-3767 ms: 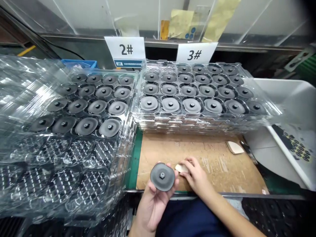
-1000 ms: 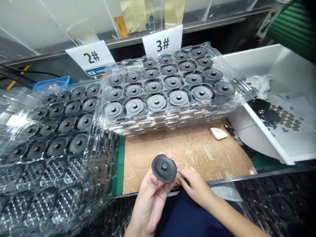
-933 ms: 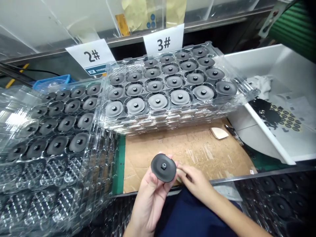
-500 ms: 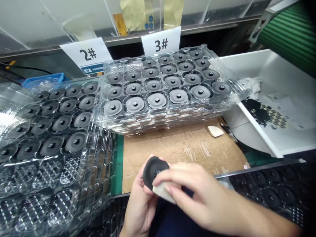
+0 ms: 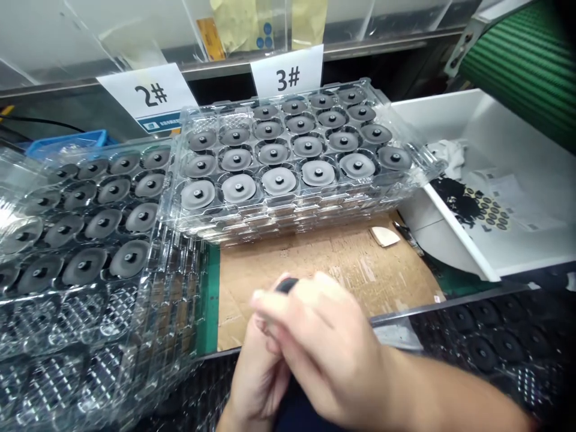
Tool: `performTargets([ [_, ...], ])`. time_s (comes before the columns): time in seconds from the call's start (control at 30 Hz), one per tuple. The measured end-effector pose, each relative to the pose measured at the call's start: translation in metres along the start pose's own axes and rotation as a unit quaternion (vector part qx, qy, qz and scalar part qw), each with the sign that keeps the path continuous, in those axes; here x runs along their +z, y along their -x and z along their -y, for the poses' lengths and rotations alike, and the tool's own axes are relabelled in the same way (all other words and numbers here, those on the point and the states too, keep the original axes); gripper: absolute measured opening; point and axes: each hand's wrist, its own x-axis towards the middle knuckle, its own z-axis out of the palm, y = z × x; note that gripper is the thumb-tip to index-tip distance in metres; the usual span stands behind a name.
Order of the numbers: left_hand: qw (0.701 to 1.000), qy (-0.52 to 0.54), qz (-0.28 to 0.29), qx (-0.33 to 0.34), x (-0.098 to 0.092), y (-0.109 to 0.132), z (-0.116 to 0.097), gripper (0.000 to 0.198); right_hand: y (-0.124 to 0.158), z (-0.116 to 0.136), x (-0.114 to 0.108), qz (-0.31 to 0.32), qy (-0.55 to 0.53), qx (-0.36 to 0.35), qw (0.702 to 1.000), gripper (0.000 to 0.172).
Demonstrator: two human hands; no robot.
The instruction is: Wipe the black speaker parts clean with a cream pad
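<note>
At the lower middle, my left hand (image 5: 258, 372) is wrapped round a black round part (image 5: 287, 285), of which only the top edge shows. My right hand (image 5: 326, 342) lies over the part and over the fingers of my left hand, its own fingers bent. Whatever is between the right fingers is hidden. Behind both hands lies a brown cardboard sheet (image 5: 310, 255) with a pale wedge-shaped pad (image 5: 384, 236) near its right end.
A stack of clear trays (image 5: 288, 201) with black round parts stands behind the cardboard, another tray stack (image 5: 148, 336) at the left. On the right are a white bin (image 5: 517, 252) with black scraps and a green ribbed hose (image 5: 522, 72). More trays (image 5: 490, 336) sit lower right.
My right hand has moved left over the black part and now covers most of it. The pale pad that was in its fingers is out of sight. The view has shifted slightly.
</note>
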Motion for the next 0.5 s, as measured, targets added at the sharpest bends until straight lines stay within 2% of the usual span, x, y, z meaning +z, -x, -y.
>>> performTargets([
  [0.07, 1.0, -0.001, 0.004, 0.006, -0.004, 0.001, -0.001, 0.05, 0.006, -0.004, -0.007, 0.063, -0.037, -0.001, 0.997, 0.022],
  [0.13, 1.0, 0.0, 0.018, 0.02, -0.008, 0.0, 0.0, 0.048, 0.016, -0.01, -0.015, 0.103, -0.035, 0.046, 0.993, 0.021],
  [0.2, 0.999, 0.002, 0.024, 0.027, -0.009, -0.001, 0.002, 0.044, 0.025, -0.015, -0.021, 0.088, 0.021, 0.09, 0.992, 0.023],
  [0.3, 0.999, 0.002, 0.024, 0.036, -0.003, -0.004, 0.005, 0.045, 0.033, -0.013, -0.021, 0.026, 0.094, 0.076, 0.992, 0.025],
  [0.37, 1.0, 0.003, 0.024, 0.019, 0.001, -0.004, 0.005, 0.048, 0.035, -0.009, -0.019, 0.016, 0.08, 0.055, 0.995, 0.025],
  [0.43, 1.0, 0.003, 0.021, 0.005, 0.002, -0.004, 0.005, 0.05, 0.034, -0.008, -0.018, 0.034, 0.031, 0.055, 0.997, 0.023],
  [0.5, 0.999, 0.003, 0.017, 0.026, 0.002, -0.004, 0.005, 0.049, 0.032, -0.01, -0.02, 0.035, -0.001, 0.079, 0.996, 0.022],
])
